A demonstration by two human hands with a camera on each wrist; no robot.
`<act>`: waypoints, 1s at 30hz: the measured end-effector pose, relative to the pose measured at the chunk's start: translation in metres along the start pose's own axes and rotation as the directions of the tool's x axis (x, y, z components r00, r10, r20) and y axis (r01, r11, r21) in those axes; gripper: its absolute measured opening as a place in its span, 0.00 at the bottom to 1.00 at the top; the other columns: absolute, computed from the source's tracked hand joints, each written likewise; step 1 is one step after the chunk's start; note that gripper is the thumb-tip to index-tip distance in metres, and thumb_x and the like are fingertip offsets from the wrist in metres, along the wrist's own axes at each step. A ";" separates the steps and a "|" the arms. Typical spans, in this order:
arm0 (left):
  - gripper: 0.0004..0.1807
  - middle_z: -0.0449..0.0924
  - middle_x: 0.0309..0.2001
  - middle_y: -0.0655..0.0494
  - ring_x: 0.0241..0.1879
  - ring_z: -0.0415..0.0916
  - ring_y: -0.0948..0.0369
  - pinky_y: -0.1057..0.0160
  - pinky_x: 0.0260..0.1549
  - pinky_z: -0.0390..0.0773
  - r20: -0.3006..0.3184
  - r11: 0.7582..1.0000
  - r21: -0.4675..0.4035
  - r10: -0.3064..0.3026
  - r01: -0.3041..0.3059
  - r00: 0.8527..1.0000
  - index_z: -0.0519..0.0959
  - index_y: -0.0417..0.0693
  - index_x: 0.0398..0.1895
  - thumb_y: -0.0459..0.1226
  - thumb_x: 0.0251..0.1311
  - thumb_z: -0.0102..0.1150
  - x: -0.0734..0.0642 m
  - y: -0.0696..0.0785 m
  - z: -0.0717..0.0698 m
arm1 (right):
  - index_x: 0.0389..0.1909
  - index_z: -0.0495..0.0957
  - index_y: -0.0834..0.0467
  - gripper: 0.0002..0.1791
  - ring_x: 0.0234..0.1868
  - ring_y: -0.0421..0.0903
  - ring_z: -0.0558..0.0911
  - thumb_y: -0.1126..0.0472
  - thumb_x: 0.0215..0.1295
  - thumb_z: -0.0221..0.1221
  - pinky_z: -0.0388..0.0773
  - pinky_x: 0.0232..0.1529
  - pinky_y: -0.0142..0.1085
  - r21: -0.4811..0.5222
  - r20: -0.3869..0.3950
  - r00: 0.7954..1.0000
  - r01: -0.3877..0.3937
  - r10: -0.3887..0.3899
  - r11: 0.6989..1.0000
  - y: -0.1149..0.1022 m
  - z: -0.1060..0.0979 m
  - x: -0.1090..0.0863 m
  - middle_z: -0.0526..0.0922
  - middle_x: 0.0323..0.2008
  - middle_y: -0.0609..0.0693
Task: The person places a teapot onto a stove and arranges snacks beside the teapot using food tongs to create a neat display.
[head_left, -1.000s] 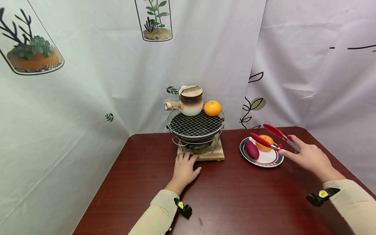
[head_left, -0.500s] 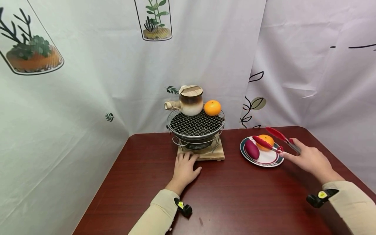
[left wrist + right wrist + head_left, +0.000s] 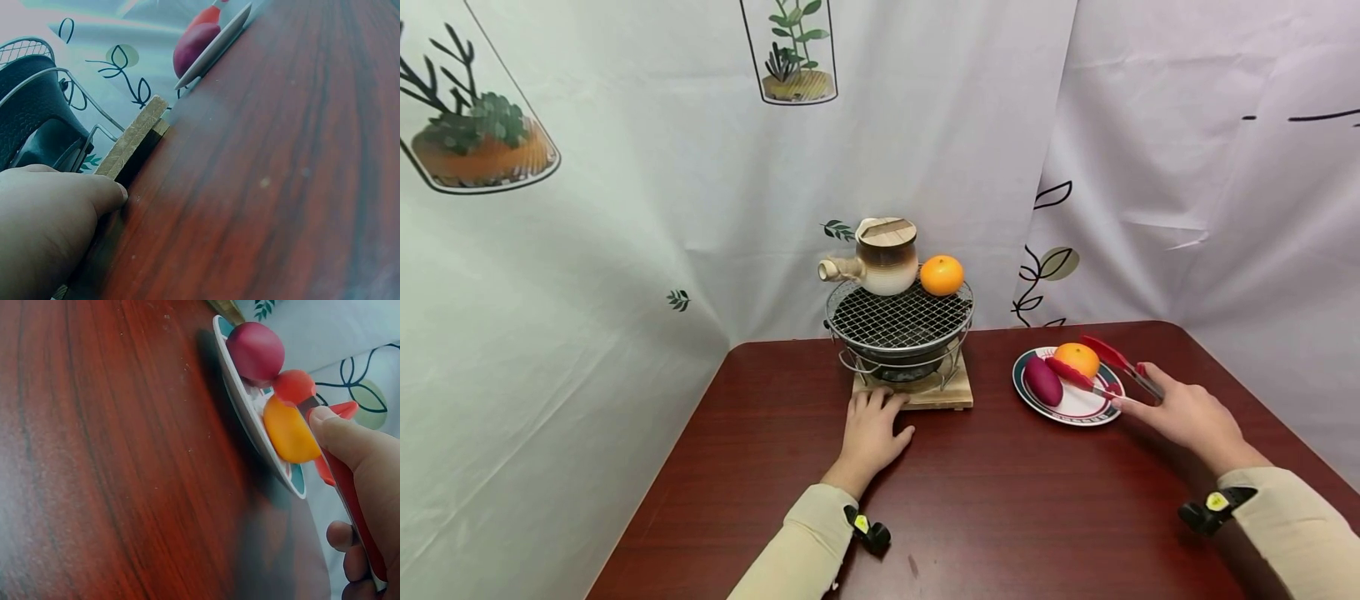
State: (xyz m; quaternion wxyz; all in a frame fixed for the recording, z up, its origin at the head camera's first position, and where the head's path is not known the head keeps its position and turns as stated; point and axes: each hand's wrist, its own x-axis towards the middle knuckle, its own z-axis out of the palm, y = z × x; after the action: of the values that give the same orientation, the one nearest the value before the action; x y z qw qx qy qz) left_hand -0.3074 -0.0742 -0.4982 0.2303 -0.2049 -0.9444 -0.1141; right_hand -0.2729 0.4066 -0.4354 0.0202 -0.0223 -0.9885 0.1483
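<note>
My right hand [image 3: 1198,417] grips red-tipped metal tongs [image 3: 1071,374] at the right. Their spread tips stand on either side of an orange [image 3: 1077,360], the nearer tip between it and a purple oval fruit or vegetable [image 3: 1043,382]. Whether the tips touch the orange I cannot tell. Both items lie on a white plate [image 3: 1078,406] with a green rim. My left hand [image 3: 872,433] rests its fingers on the front edge of a wooden board [image 3: 936,398], thumb out to the side. In the left wrist view its thumb [image 3: 109,194] lies near the board's edge [image 3: 134,140].
On the board stands a round tabletop grill [image 3: 902,321] with a wire mesh top. A lidded clay pot [image 3: 887,271] with a side handle and another orange [image 3: 942,276] sit on the mesh. A printed curtain [image 3: 970,125] hangs behind the reddish-brown table [image 3: 1000,500].
My right hand has come down slightly, and the tongs' tips have lowered from above the plate to the sides of the orange. The left hand has stayed still.
</note>
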 end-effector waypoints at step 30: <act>0.25 0.75 0.56 0.52 0.53 0.69 0.48 0.42 0.58 0.67 -0.008 1.000 0.000 0.006 -0.006 1.000 0.81 0.60 0.56 0.52 0.54 0.70 0.001 -0.001 0.001 | 0.75 0.57 0.66 0.60 0.51 0.77 0.72 0.21 0.59 0.52 0.73 0.41 0.69 -0.009 -0.006 1.000 0.008 -0.008 1.000 -0.004 0.004 0.000 0.68 0.59 0.81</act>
State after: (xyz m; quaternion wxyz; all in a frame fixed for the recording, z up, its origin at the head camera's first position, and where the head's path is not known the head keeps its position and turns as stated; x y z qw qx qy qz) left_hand -0.3088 -0.0745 -0.4992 0.2345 -0.2074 -0.9429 -0.1140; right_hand -0.2736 0.4020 -0.4379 0.0235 -0.0187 -0.9891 0.1438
